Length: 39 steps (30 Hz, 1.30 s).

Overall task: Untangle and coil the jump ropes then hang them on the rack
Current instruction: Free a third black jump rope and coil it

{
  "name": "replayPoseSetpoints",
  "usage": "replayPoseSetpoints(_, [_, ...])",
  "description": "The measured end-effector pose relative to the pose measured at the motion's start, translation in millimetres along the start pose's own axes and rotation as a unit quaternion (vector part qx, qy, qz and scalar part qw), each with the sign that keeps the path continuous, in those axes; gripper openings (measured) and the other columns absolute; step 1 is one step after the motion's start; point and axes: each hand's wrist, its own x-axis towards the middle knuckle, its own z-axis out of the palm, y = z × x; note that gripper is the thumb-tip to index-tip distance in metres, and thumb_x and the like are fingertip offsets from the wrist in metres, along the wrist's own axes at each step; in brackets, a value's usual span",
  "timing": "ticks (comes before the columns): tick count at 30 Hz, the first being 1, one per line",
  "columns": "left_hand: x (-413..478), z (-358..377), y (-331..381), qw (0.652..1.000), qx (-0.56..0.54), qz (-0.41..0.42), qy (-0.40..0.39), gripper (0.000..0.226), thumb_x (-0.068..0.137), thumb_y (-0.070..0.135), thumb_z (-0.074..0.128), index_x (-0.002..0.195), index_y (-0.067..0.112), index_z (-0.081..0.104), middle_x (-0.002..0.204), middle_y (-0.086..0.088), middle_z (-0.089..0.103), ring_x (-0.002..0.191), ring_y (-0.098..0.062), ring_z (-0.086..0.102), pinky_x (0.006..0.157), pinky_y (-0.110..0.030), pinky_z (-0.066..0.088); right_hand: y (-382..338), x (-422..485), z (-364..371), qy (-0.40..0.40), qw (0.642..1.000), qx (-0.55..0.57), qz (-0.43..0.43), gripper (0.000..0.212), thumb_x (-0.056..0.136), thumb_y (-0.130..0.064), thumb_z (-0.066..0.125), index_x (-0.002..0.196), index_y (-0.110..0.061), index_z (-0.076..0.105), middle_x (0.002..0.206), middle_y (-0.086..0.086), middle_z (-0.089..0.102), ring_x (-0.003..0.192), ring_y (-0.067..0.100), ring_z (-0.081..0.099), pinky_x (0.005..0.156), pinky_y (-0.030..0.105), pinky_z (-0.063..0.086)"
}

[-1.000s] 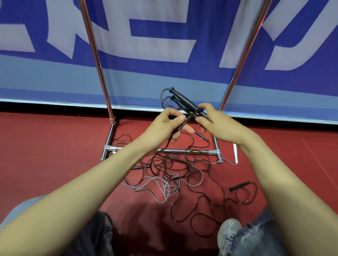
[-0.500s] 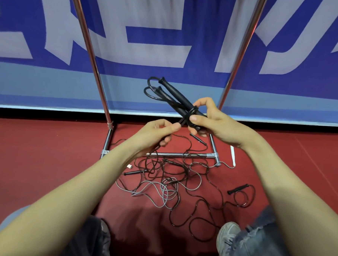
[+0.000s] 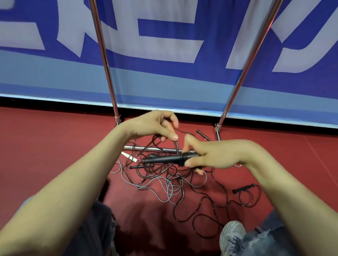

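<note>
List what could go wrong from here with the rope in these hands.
1. The cord pinched by the left hand seems to run down into the floor tangle; pulling it may tighten knots.
2. The few wraps around the black handles in the right hand could slip off if that grip loosens.
3. The cord may snag on the rack bar.

A single wide-angle head-worn camera looks forward and down — jump ropes (image 3: pixel 171 184) close at 6 o'clock, rack (image 3: pixel 107 67) and banner (image 3: pixel 166 83) farther toward 12.
</note>
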Motion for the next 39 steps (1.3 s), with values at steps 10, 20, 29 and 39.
replayPoseSetpoints(10, [-1.6,35.8,17.2,0.932,0.230,0.135,0.245,0.021,0.082,0.013,0.073,0.095,0.014,0.056,0.082,0.004,0.072,0.071,-0.008,0.065,0.065,-0.027,0.051,33.7,32.5,-8.9,0.235,0.971,-0.003,0.039,0.036,0.100,-0.031,0.041,0.135,-0.033,0.031,0.074,0.000,0.060,0.067,0.017,0.054,0.064,0.035,0.043])
replayPoseSetpoints(20, [-7.3,34.1,15.1,0.902,0.334,0.079,0.261,0.030,0.090,0.027,0.064,0.114,0.015,0.051,0.086,0.003,0.068,0.072,-0.022,0.061,0.073,-0.038,0.051,33.5,36.0,-13.1,0.295,0.948,-0.089,0.075,0.026,0.102,-0.030,0.039,0.127,-0.027,0.039,0.071,0.003,0.054,0.063,0.023,0.051,0.063,0.036,0.040])
replayPoseSetpoints(29, [1.1,55.3,8.0,0.915,0.005,0.177,0.362,0.024,0.092,0.017,0.063,0.108,0.028,0.050,0.096,0.007,0.072,0.092,-0.009,0.067,0.087,-0.035,0.052,22.4,40.5,-16.9,0.376,0.871,0.303,-0.091,0.011,0.103,-0.021,0.040,0.112,-0.015,0.037,0.070,0.004,0.056,0.050,0.007,0.039,0.056,0.025,0.032])
replayPoseSetpoints(39, [-1.0,54.3,18.7,0.887,-0.202,0.151,0.386,0.017,0.092,0.022,0.064,0.095,0.011,0.052,0.076,-0.004,0.071,0.053,-0.013,0.045,0.056,-0.020,0.041,17.6,40.1,-15.6,0.339,0.852,0.369,-0.148,0.010,0.104,-0.019,0.039,0.113,-0.016,0.041,0.070,0.004,0.054,0.057,0.012,0.035,0.057,0.026,0.033])
